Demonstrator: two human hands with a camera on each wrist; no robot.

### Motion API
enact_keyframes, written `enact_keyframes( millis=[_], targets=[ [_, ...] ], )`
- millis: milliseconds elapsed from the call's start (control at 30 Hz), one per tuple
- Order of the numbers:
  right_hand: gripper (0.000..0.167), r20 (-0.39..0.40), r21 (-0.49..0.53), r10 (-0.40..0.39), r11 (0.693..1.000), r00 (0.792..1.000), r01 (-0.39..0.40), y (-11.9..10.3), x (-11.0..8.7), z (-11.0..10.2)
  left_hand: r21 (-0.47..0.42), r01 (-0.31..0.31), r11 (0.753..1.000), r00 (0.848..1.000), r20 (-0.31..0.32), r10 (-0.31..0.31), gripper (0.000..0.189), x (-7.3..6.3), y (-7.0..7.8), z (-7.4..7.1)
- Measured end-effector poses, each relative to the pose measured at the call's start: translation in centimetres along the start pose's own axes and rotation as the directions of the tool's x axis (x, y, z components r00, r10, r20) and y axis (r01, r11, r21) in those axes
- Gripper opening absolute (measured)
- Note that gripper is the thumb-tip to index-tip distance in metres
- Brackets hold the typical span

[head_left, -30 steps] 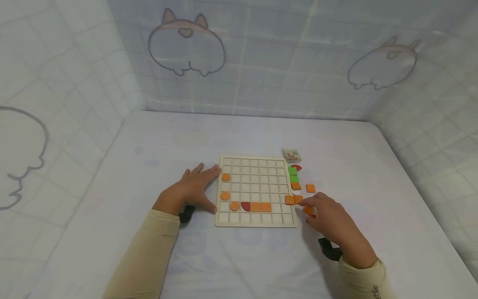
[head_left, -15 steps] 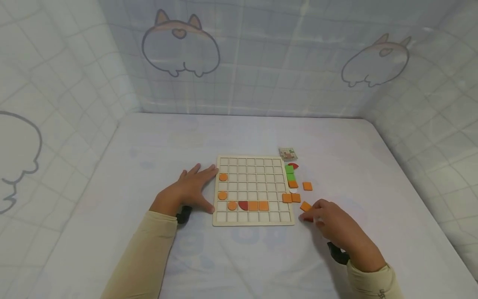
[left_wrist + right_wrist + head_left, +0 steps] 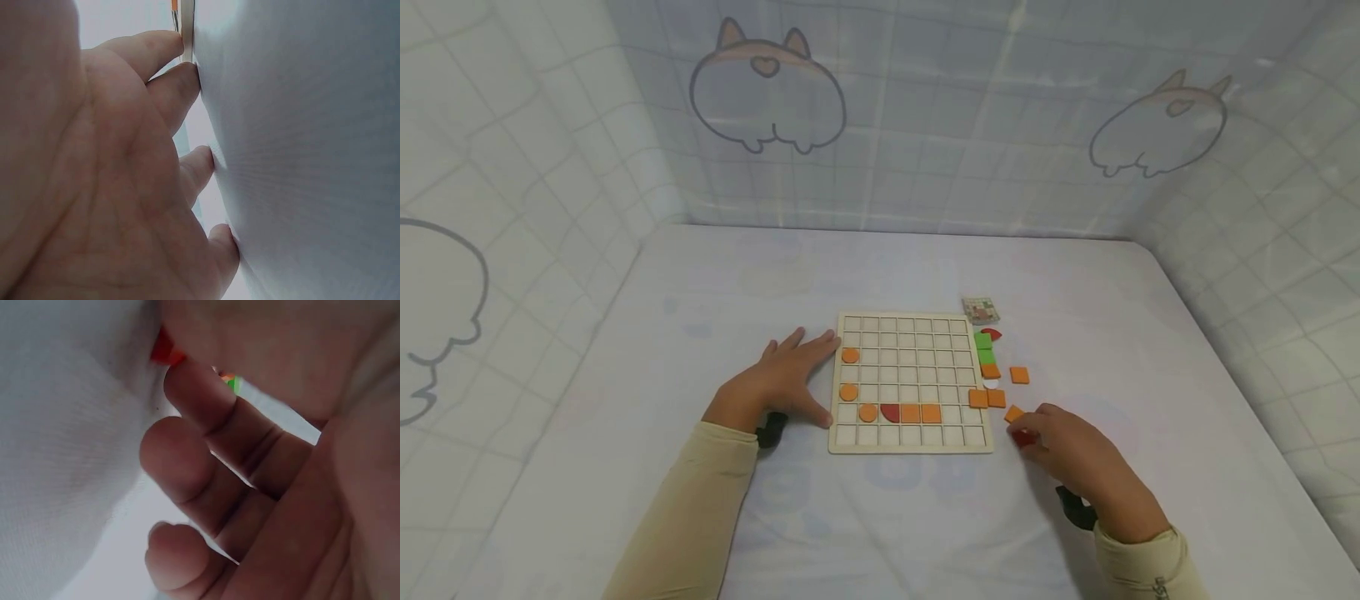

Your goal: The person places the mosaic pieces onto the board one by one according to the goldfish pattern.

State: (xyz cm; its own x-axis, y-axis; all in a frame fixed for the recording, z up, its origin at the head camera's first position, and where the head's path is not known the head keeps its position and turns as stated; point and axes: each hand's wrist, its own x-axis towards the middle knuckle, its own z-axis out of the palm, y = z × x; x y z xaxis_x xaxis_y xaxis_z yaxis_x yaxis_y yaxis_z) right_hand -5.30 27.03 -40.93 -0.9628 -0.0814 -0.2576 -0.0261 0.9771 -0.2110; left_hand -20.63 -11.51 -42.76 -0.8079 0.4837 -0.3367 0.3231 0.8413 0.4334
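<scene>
My left hand [image 3: 775,387] is spread at the left side of the pale wooden grid board [image 3: 837,433], its thumb and a finger touching the frame. In the left wrist view its fingertips [image 3: 181,78] rest on the cloth and the board's edge. Right of the board, my right hand [image 3: 1067,446] pinches a red tile [image 3: 1024,437] close to the table. Fingers hide much of that tile, also in the right wrist view, where a red bit [image 3: 162,349] shows by the thumb. Just beyond the fingertips lies an orange square tile [image 3: 1013,413].
On the board lie several orange round and square tiles [image 3: 931,413] and a red quarter-circle [image 3: 891,412]. An orange square [image 3: 978,398] overlaps its right rim. Green tiles [image 3: 984,348], another orange square [image 3: 1019,375] and a small patterned card [image 3: 981,310] lie to the right.
My right hand has moved from the orange squares at the board's rim toward me and to the right; the red tile now shows in its fingers. The left hand stays in place.
</scene>
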Motion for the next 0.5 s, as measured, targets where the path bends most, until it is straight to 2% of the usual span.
enact_keyframes(
  millis=[200,367,500],
  targets=[
    [0.019,-0.009,0.043,-0.002,0.999,1.0,0.002,-0.06,0.24,0.18,-0.002,-0.005,1.0,1.0,0.001,0.005,0.131,0.01,-0.04,0.02],
    [0.026,-0.015,0.051,-0.001,0.999,1.0,0.002,-0.23,0.21,0.21,-0.006,-0.007,1.0,1.0,-0.002,0.007,0.132,-0.09,-0.03,0.01],
    [0.034,0.03,0.095,-0.003,0.995,1.0,0.0,-0.12,0.15,-0.11,-0.004,-0.01,1.0,1.0,-0.003,0.01,0.131,-0.1,-0.03,-0.02]
  ],
)
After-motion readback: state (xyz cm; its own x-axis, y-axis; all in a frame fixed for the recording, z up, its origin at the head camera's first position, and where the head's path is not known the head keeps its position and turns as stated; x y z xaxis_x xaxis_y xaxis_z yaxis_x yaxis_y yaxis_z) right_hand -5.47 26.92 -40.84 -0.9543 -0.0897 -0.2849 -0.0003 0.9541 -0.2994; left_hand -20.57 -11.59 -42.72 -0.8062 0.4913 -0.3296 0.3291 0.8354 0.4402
